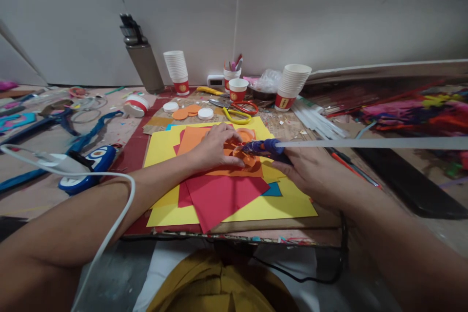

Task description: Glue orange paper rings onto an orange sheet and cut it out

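A person's right hand (pixel 305 163) grips a blue glue gun (pixel 266 146), a long, translucent glue stick (pixel 365 143) jutting from its back, with the front end close to the left hand (pixel 219 144) above layered paper. The left hand's fingers curve over a smooth orange sheet (pixel 226 170), near a rounded orange paper piece (pixel 249 160); whether they pinch anything cannot be told. Beneath lie angular red paper (pixel 223 200) and broad yellow sheets (pixel 288 203). Behind, flat orange discs (pixel 186 112) sit near a round white lid (pixel 205 113), yellow-handled scissors (pixel 237 115) and nested paper cups (pixel 176 70).
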Demonstrator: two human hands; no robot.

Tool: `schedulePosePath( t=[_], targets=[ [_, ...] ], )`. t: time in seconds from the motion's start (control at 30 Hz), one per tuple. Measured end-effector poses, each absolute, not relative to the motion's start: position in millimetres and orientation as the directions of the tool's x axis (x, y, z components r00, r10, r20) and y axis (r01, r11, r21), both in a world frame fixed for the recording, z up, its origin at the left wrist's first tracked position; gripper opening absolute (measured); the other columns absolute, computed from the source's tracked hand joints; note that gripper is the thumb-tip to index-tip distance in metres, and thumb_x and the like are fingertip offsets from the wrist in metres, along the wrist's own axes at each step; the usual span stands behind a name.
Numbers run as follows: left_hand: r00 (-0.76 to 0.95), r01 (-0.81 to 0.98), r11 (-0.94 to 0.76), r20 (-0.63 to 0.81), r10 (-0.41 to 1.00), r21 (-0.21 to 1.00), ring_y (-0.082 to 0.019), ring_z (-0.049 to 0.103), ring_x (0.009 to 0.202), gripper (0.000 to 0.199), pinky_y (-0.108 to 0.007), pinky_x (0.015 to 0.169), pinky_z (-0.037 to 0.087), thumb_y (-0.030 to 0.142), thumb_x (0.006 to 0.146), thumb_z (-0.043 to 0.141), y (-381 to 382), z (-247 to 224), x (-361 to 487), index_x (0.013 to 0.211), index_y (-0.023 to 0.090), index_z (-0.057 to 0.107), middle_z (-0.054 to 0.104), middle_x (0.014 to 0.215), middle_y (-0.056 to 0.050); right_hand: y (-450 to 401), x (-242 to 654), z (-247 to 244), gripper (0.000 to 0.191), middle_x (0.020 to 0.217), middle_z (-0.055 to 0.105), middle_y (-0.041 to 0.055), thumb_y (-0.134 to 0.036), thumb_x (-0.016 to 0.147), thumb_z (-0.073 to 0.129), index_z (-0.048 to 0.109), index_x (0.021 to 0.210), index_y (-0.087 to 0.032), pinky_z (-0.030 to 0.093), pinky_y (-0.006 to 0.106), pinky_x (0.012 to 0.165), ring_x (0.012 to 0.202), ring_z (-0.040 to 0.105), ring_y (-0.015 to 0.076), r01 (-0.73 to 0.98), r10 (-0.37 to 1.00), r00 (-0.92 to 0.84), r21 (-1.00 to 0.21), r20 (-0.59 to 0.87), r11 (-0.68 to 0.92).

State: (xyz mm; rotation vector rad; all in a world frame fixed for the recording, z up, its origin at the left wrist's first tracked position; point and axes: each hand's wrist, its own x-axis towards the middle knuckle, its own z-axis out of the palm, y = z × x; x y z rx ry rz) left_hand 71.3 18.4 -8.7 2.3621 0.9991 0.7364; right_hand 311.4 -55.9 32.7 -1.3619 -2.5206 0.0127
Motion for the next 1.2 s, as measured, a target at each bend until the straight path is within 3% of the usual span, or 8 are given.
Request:
schedulePosePath(
  t=[0.37,0.57,0.87,1.03,1.2],
  targets=[
    [0.592,0.485,-0.626,0.297,0.749,0.611,-0.026,0.048,0.111,0.04,-0.043,0.1,0.041,0.044,0.062,0.083,19,-10,71,0.092,0.023,0.067,0.05,0.109,-0.007,-58,313,43,0.028,0.094,0.072,0.0124,-0.03,0.094,0.045,0.064,0.108,-0.014,0.049,0.034,0.073,0.084,0.067,0.025,0.852,0.849,-0.495,-0.092,0.184,0.516],
    [0.582,0.503,-0.623,0.298,0.757,0.599,-0.026,0.048,0.109,0.037,-0.045,0.098,0.041,0.044,0.063,0.082,20,-11,71,0.091,0.023,0.067,0.051,0.107,-0.006,-60,310,44,0.028,0.093,0.071,0.0108,-0.028,0.096,0.042,0.064,0.107,-0.015,0.047,0.031,0.068,0.079,0.065,0.0219,0.809,0.803,-0.556,-0.081,0.215,0.582],
    [0.57,0.505,-0.586,0.266,0.778,0.633,-0.027,0.048,0.112,0.044,-0.046,0.099,0.041,0.05,0.059,0.082,23,-14,72,0.091,0.024,0.067,0.049,0.113,-0.006,-58,313,27,0.034,0.085,0.069,0.01,-0.028,0.098,0.035,0.065,0.113,-0.017,0.033,0.029,0.052,0.063,0.059,0.0189,0.81,0.801,-0.585,0.037,0.128,0.586],
    [0.577,0.514,-0.576,0.241,0.78,0.635,-0.028,0.047,0.112,0.039,-0.046,0.1,0.04,0.047,0.061,0.081,23,-11,73,0.09,0.024,0.068,0.049,0.111,-0.006,-60,310,40,0.032,0.089,0.07,0.0104,-0.023,0.095,0.038,0.066,0.109,-0.018,0.038,0.03,0.059,0.073,0.059,0.021,0.763,0.753,-0.646,0.122,0.126,0.635],
    [0.571,0.52,-0.572,0.241,0.785,0.634,-0.028,0.048,0.113,0.04,-0.047,0.1,0.04,0.045,0.06,0.081,22,-11,72,0.091,0.024,0.067,0.05,0.112,-0.006,-62,310,47,0.031,0.085,0.069,0.0092,-0.033,0.097,0.04,0.065,0.098,-0.016,0.041,0.031,0.061,0.069,0.06,0.0207,0.855,0.843,-0.516,0.045,0.153,0.516]
  ],
)
